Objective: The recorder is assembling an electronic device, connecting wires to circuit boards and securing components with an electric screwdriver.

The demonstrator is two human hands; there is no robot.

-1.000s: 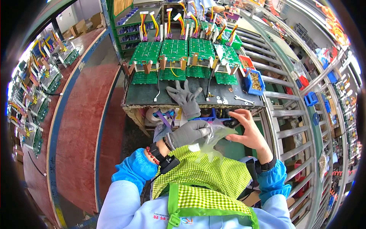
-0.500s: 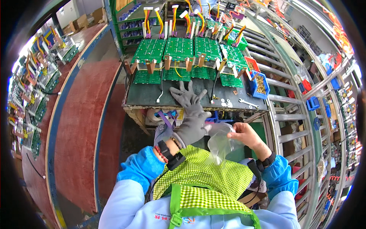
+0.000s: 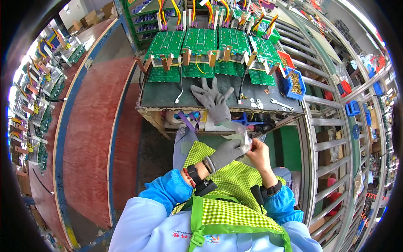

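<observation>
The left hand (image 3: 229,153) and right hand (image 3: 259,156) seemingly pinched clear film (image 3: 243,135), its length running away toward the loose glove (image 3: 215,102).

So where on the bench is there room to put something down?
On the bench, the biggest bare patch is front left, between the left edge and the white cable. A smaller one lies between that cable and the loose glove. It's crowded at the back with green boards, and on the right with washers, wrench and blue bin.
</observation>
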